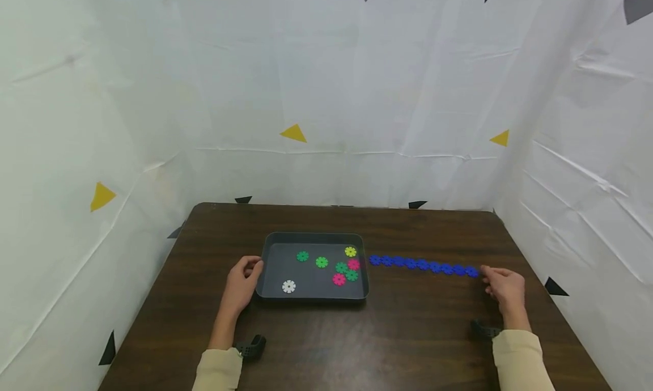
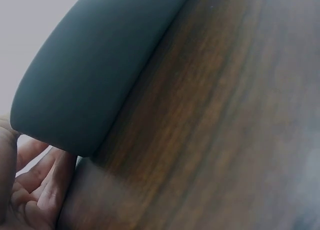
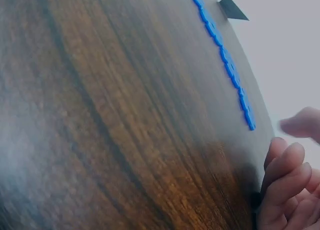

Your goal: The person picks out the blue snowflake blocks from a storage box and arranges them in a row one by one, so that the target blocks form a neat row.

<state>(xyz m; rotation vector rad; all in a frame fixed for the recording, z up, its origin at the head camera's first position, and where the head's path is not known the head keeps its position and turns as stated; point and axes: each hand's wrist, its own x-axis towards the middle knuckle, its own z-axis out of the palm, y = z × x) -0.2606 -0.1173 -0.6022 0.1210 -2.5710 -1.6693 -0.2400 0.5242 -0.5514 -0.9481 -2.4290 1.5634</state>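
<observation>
A dark grey tray (image 1: 316, 293) lies on the table with several flower-shaped discs in it: green (image 1: 321, 262), pink (image 1: 339, 279), yellow (image 1: 350, 251) and white (image 1: 288, 287). My left hand (image 1: 244, 280) holds the tray's left side, its thumb at the rim; the left wrist view shows fingers (image 2: 50, 185) against the tray's outer wall (image 2: 90, 75). To the tray's right runs a row of blue flower discs (image 1: 422, 264). Beside the row's right end is my right hand (image 1: 505, 289). In the right wrist view its thumb and fingers (image 3: 287, 165) are loosely bent, apart from the blue row (image 3: 230, 70), holding nothing visible.
The dark wooden table (image 1: 408, 334) extends around the tray and the row. White sheets (image 1: 347, 96) with coloured triangles hang behind and at both sides. Each wrist carries a dark band (image 1: 252, 347).
</observation>
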